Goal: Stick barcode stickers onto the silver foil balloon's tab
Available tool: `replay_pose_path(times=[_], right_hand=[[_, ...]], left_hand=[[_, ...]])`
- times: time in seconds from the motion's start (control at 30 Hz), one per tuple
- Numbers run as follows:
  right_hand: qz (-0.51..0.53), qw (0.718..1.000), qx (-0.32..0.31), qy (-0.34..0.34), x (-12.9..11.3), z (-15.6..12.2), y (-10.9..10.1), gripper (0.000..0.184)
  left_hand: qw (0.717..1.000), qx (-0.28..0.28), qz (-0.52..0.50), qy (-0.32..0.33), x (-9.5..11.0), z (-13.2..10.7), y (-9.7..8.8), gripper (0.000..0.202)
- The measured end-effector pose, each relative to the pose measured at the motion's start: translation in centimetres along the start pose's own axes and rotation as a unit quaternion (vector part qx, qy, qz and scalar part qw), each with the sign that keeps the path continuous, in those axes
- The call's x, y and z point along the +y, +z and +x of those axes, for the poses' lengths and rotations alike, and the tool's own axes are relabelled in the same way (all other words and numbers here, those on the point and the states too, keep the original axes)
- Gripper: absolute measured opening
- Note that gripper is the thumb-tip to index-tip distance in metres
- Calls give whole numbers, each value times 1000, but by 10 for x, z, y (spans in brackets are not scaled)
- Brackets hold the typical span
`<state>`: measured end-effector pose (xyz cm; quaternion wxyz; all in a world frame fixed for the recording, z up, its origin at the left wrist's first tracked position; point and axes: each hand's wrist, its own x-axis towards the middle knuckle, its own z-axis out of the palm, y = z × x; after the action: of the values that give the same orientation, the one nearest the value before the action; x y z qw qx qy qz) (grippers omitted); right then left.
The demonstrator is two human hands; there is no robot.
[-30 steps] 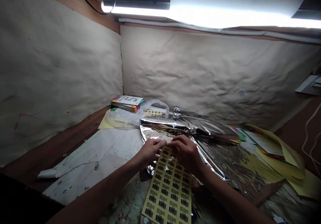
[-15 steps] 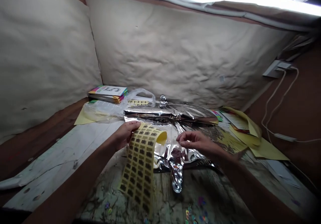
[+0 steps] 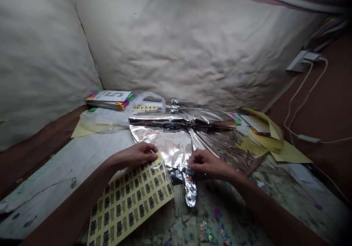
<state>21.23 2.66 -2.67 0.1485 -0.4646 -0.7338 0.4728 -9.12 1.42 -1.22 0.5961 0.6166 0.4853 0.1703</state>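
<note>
Spreading over the desk (image 3: 233,209), the creased silver foil (image 3: 167,143) lies mostly beyond the hands, while the yellow label sheet (image 3: 132,202) slants nearer the person, running down to the left and out of view at the bottom. The left hand (image 3: 140,153) pinches this sheet at its far edge, and the right hand (image 3: 203,164) is curled at the foil's near edge, though whether it grips anything cannot be told. Smallest, the narrow foil tab (image 3: 190,194) points its long axis toward the person, just below the right hand's fingertips and farther from the left hand.
</note>
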Motion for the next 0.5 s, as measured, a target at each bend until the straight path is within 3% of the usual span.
replay_pose_path(times=[0.27,0.37,0.43,0.5], right_hand=[[-206,972,90,-74,-7,-6,15,8],[-210,965,129,-90,-5,-12,11,34],[-219,963,93,-128,-8,-18,3,40],[-232,954,-7,-191,-12,-24,-7,36]], left_hand=[[1000,-8,20,4,3,-1,2,40],[999,-16,24,25,1,-2,4,38],[999,-28,17,36,0,-2,5,37],[998,-38,4,43,1,-3,6,36]])
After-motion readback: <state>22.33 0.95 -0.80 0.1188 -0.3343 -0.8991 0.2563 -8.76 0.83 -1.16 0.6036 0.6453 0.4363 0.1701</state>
